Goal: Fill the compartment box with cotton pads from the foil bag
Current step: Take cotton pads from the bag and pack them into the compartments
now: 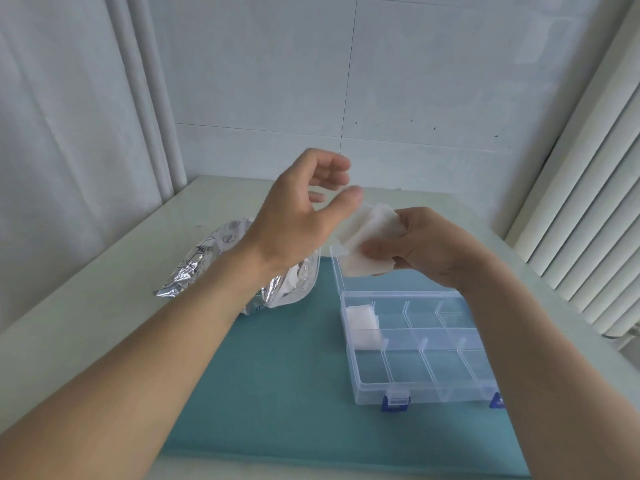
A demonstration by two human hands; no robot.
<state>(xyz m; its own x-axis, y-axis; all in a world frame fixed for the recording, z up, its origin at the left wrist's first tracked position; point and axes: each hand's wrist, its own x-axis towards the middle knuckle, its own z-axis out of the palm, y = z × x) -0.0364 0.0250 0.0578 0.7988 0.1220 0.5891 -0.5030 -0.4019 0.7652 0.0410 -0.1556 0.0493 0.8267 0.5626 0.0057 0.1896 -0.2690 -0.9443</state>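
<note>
My right hand (433,244) grips a small stack of white square cotton pads (367,237) in the air, above the open lid (337,275) of the compartment box. My left hand (301,216) hovers just left of the stack with loosely curled fingers; its thumb tip is close to the top pad's corner and it holds nothing. The clear compartment box (415,389), with blue latches, lies open on the mat. White pads (362,327) fill its two left compartments. The silver foil bag (204,268) lies behind my left wrist, its mouth open and showing white pads.
A teal mat (277,393) covers the near part of the white table (104,306). White tiled walls close off the back and left. A ribbed white radiator (588,237) stands along the right side.
</note>
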